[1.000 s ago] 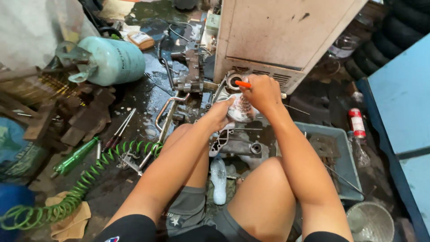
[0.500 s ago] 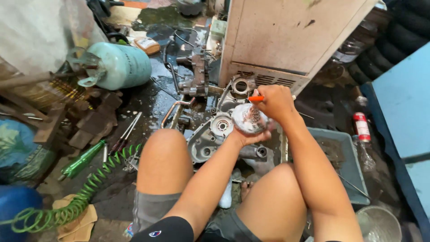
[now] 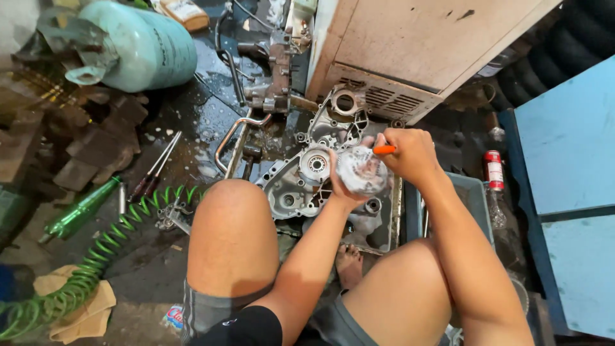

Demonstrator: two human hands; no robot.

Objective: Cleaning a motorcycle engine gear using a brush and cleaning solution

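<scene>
While the left hand (image 3: 343, 186) cups a round metal engine part (image 3: 362, 170) from below, its grip closed around the lower edge, the right hand (image 3: 413, 154) holds an orange-handled tool (image 3: 384, 149) against the top of the part, fingers wrapped tight on the handle. The part is held in the air just above the engine case (image 3: 301, 179), which lies flat on the wet floor (image 3: 198, 122) between the knees.

Judged progress: the case lies open with its bearings and bores exposed, and one part is out and in hand, so stripping or cleaning appears well under way. The part looks foamy or wet; whether it is finished cannot be told. A second engine assembly (image 3: 275, 70) at 12 o'clock from the case looks untouched.

Count, moving outward:
- Round part in hand: one.
- Orange-handled tool: one.
- Open engine case: one.
- Bent chrome tube (image 3: 234, 138) at 10 o'clock: one.
- Screwdrivers (image 3: 154, 168) at 9 o'clock: two, side by side.
- Green coiled hose (image 3: 96, 256) at 8 o'clock: one.
- Green bottle (image 3: 80, 210) at 9 o'clock: one.
- Pale green gas cylinder (image 3: 144, 48) at 11 o'clock: one.
- Beige metal cabinet (image 3: 416, 51) at 1 o'clock: one.
- Red spray can (image 3: 493, 170) at 3 o'clock: one.
- Grey tray (image 3: 477, 198) under the right forearm: one.
</scene>
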